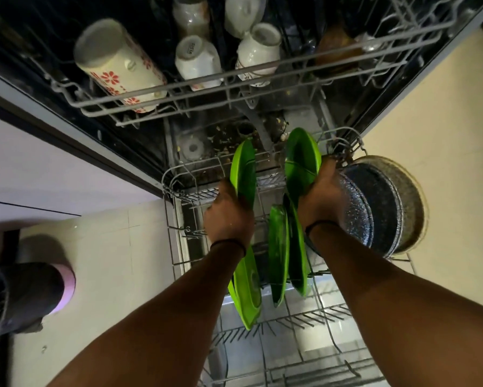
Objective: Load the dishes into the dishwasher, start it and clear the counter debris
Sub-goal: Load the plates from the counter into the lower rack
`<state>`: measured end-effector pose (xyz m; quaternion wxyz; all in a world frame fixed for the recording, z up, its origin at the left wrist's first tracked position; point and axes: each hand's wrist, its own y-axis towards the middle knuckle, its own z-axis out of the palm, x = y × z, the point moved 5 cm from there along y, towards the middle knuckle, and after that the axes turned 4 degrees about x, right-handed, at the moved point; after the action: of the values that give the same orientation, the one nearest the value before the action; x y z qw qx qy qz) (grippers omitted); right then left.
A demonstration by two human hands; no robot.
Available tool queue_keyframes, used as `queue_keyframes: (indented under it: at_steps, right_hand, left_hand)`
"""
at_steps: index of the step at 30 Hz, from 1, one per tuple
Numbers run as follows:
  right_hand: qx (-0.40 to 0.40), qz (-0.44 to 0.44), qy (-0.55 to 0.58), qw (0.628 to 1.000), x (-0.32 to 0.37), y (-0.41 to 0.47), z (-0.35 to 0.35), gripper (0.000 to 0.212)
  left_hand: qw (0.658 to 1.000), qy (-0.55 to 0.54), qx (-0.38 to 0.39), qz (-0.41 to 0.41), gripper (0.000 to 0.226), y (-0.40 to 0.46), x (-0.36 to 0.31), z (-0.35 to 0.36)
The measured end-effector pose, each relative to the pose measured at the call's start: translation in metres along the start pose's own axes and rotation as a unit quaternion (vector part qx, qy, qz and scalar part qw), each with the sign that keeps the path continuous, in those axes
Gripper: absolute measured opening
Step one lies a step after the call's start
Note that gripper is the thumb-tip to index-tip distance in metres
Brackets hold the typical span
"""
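I look down into an open dishwasher. My left hand [227,212] grips the edge of a green plate [244,169] held upright over the lower rack [176,188]. My right hand [320,198] grips a second green plate [301,157], also upright, to the right of the first. Below my wrists, three more green plates [278,255] stand on edge in the lower rack. A speckled dark pan [380,208] stands on its side at the rack's right end, beside my right hand.
The upper rack [162,96] is pulled out above and holds upturned mugs, among them a tall floral one [120,65] and white ones [197,58]. Food bits lie on the dishwasher floor [223,141]. Pale floor tiles flank the door; a foot in a dark shoe [25,294] stands at left.
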<state>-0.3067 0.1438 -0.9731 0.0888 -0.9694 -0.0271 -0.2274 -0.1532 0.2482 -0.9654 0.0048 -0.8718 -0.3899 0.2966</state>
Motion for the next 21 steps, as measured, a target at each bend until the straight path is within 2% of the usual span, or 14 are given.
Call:
queue_keyframes:
  at_steps: [4,6,8,10,15,18,21]
  right_hand:
    - [0.031,-0.016,0.003,0.999,-0.001,0.004,0.016,0.039]
    - [0.079,-0.042,-0.021,0.996,-0.002,0.003,0.027,0.045]
    - [0.14,-0.029,-0.062,0.988,-0.009,0.002,0.04,0.054]
    - [0.167,-0.015,-0.074,0.983,-0.014,0.002,0.047,0.054]
    - [0.169,-0.036,-0.024,0.985,-0.008,0.012,0.057,0.044]
    - [0.168,-0.028,0.009,0.985,-0.013,0.014,0.058,0.049]
    - [0.165,-0.032,-0.011,0.986,-0.015,0.008,0.056,0.061]
  left_hand:
    - [1.0,0.017,0.002,0.002,0.026,0.003,0.002,0.009]
    - [1.0,0.021,0.004,0.003,0.027,0.004,0.001,0.011]
    - [1.0,0.022,0.006,0.003,0.028,0.004,-0.002,0.013]
    - [1.0,0.019,0.009,-0.001,0.026,0.005,-0.005,0.014]
    - [0.999,0.032,0.01,0.005,0.024,0.013,-0.009,0.015]
    - [0.999,0.03,0.006,0.011,0.025,0.014,-0.005,0.018]
    - [1.0,0.024,-0.002,0.013,0.026,0.012,0.001,0.02]
